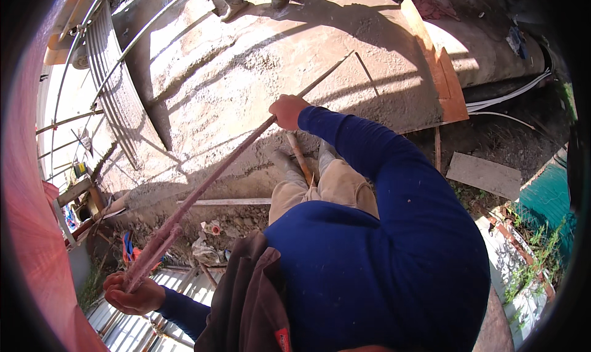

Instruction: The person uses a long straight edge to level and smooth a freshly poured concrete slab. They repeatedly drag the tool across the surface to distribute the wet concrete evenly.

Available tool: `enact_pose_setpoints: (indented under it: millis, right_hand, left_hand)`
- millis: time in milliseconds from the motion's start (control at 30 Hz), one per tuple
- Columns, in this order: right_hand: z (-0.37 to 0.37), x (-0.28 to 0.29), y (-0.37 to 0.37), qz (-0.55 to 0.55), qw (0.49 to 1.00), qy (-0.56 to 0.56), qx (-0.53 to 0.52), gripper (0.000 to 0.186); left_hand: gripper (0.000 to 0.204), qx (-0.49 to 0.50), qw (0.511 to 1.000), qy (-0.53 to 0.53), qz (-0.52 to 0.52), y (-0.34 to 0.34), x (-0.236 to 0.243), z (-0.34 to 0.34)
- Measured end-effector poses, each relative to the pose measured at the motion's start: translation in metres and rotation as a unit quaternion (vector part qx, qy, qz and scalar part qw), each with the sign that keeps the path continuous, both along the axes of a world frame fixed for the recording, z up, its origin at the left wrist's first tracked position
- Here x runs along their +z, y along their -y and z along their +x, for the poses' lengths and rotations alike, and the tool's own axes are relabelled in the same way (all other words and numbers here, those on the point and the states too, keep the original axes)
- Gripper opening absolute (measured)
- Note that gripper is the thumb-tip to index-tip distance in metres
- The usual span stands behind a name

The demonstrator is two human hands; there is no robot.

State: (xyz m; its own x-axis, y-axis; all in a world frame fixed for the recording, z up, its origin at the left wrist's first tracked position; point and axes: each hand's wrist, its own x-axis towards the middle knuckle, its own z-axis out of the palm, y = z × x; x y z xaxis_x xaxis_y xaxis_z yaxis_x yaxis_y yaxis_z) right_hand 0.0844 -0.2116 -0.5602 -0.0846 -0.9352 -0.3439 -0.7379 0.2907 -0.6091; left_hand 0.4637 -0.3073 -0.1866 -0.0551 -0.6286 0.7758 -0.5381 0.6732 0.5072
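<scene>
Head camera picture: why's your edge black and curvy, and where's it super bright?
Head view: fisheye lens makes the round black rim and bends lines; head view: sun nearly whitens parts of the pale ground, with dark shadows across it; head view: long rod looks fairly sharp.

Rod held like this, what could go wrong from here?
1. The rough-looking rod might scrape the bare left hand or right hand if it slips.
2. Its far end sticks out past the right hand, so a swing could knock something.
3. The stick between the legs could trip the person on a step.
</scene>
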Motion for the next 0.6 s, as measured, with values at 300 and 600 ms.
enact_pose_setpoints:
  millis: [300, 600]
  right_hand:
    - [-0.056, -0.099, -0.093, -0.035, 0.984, 0.008, -0.174, 0.010]
    - [0.028, -0.046, -0.172, -0.020, 0.971, 0.030, -0.238, 0.024]
  left_hand:
    - [0.030, -0.152, 0.987, 0.041, -0.001, -0.012, -0.071, -0.086]
    - [0.025, -0.155, 0.985, 0.066, 0.037, 0.056, -0.053, -0.084]
